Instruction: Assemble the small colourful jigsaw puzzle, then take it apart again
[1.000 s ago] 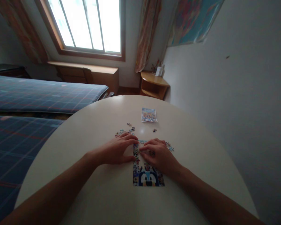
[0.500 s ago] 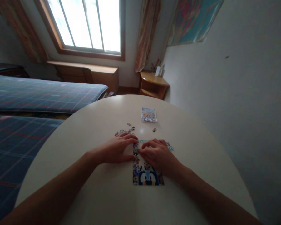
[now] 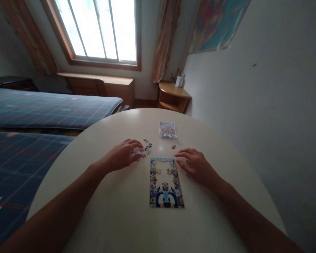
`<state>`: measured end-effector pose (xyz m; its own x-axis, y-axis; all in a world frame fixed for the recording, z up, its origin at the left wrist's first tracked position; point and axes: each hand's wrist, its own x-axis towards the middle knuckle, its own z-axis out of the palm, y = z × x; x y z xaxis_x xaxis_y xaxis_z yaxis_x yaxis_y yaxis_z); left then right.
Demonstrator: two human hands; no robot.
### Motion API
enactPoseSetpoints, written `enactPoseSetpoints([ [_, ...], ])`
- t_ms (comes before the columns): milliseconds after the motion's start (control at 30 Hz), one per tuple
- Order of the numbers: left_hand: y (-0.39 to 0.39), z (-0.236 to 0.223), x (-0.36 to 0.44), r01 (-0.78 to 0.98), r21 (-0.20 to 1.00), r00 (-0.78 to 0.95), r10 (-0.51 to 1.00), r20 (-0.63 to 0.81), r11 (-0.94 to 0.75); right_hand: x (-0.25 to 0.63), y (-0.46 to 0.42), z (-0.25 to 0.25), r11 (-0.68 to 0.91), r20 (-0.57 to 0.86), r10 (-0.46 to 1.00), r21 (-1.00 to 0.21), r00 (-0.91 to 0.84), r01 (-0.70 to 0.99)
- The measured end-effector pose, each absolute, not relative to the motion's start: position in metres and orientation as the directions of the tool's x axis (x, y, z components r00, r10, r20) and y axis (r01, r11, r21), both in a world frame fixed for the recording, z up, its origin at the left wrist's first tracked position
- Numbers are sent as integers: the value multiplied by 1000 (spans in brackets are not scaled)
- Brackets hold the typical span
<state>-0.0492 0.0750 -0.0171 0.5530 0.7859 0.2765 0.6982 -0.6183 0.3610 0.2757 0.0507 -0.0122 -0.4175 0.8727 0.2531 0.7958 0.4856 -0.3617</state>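
A partly assembled jigsaw puzzle (image 3: 167, 200) lies flat on the white table, with a blue dog's face at its near end and a bare gap inside its border. Left of its far end, my left hand (image 3: 125, 154) rests with fingers apart at a pile of loose puzzle pieces (image 3: 148, 149), hiding part of it. On the other side, my right hand (image 3: 196, 164) hovers or rests just beside the puzzle's right edge, fingers spread. Some pieces lie under or behind that hand, mostly covered. One loose piece (image 3: 174, 147) sits beyond it.
A small picture card or packet (image 3: 168, 130) lies farther back on the round table (image 3: 116, 218). Beds with plaid mattresses (image 3: 55, 109) stand left of the table. A wooden corner shelf (image 3: 173, 89) is behind it, and a white wall (image 3: 274, 116) runs along the right.
Both hands have come away from the puzzle. My left hand moved left to the loose pieces; my right hand moved right, and its fingers opened. The puzzle's inner gap is now uncovered.
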Motion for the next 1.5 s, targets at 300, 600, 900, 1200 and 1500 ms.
enactPoseSetpoints([
  [300,81,-12,-79,824,365,438,896,77,-434,331,63,-1,467,-9,847,-463,-531,753],
  [600,83,-28,-54,823,337,386,885,260,-458,330,70,-5,452,-19,855,-463,-518,763],
  [900,79,-34,-20,886,375,173,944,279,-274,329,70,-4,456,-8,856,-458,-516,763],
  [1200,85,-40,-28,808,461,254,923,290,-367,328,68,-5,456,-8,857,-451,-514,767],
  [1500,86,-34,-38,862,370,265,930,254,-346,328,67,-7,461,1,859,-435,-511,774],
])
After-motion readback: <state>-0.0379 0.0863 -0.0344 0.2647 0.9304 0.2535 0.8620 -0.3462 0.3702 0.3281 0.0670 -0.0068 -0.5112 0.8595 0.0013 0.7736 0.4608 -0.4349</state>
